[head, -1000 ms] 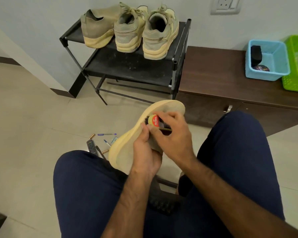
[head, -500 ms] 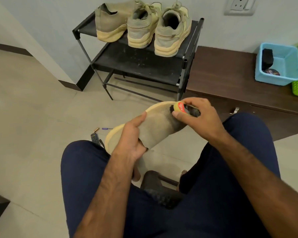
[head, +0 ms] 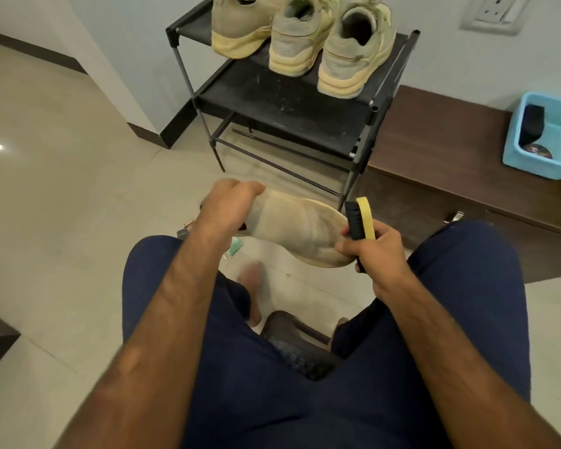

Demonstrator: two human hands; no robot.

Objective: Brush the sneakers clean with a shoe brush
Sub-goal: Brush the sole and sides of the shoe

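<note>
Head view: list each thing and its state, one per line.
Sneaker: held sideways over the lap by the left hand.
Brush: gripped in the right hand, bristles at the sneaker's toe.
Three sneakers: upright on the rack's top shelf, heels toward the camera.
Rack: standing, lower shelf dusty.
Blue bin: open, dark items inside.

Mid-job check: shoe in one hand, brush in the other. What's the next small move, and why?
Probably stroke the shoe brush back along the held sneaker. The right hand holds it at the sneaker's right end, bristles facing it, while the left hand grips the other end. The fabric between looks grimy.
</note>
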